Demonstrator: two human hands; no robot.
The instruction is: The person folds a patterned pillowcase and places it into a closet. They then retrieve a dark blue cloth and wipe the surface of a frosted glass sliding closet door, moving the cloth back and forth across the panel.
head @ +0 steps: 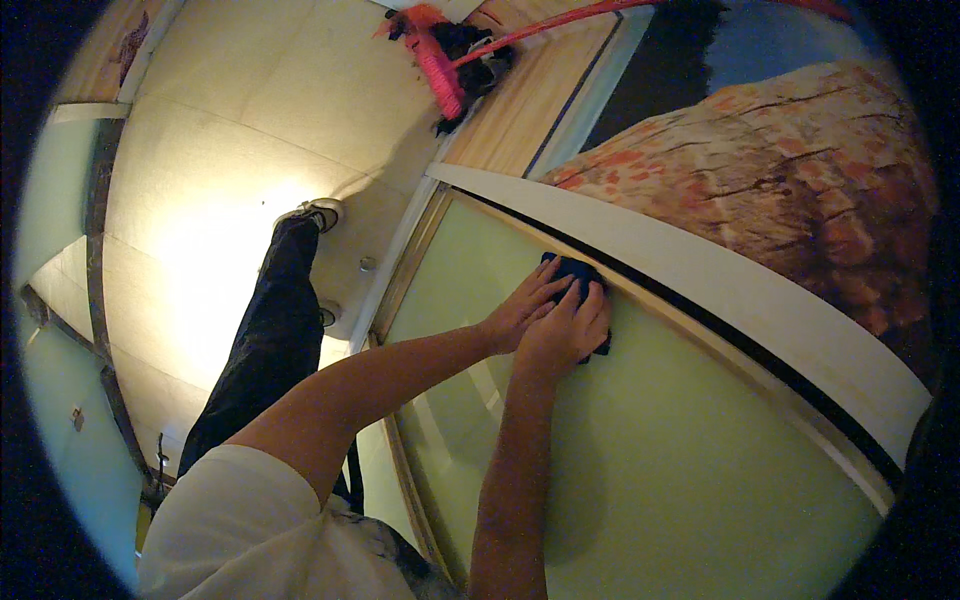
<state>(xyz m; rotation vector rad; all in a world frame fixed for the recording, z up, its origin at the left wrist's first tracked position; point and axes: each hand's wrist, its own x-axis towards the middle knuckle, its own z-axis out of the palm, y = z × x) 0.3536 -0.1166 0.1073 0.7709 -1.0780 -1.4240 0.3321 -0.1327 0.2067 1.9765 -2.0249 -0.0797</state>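
A dark blue cloth (pixel 571 268) lies bunched against a pale green frosted panel (pixel 675 420), close to its gold-toned metal frame strip (pixel 675 319). My left hand (pixel 525 306) presses on the cloth's near-left side with its fingers stretched over it. Beside it and partly overlapping, my right hand (pixel 564 330) holds the cloth with bent fingers. Parts of the cloth stick out past the right hand's fingers. Both forearms reach across the panel, and a soft shadow falls on it beside the right one.
A white ledge (pixel 675 217) and a dark gap run along the frame. Beyond is a wall with a printed, bark-like picture (pixel 780 180). A pink-red item with black material (pixel 439 75) lies on the tiled floor (pixel 202 150). A small metal doorstop (pixel 367 264) stands near my shoe (pixel 326 210).
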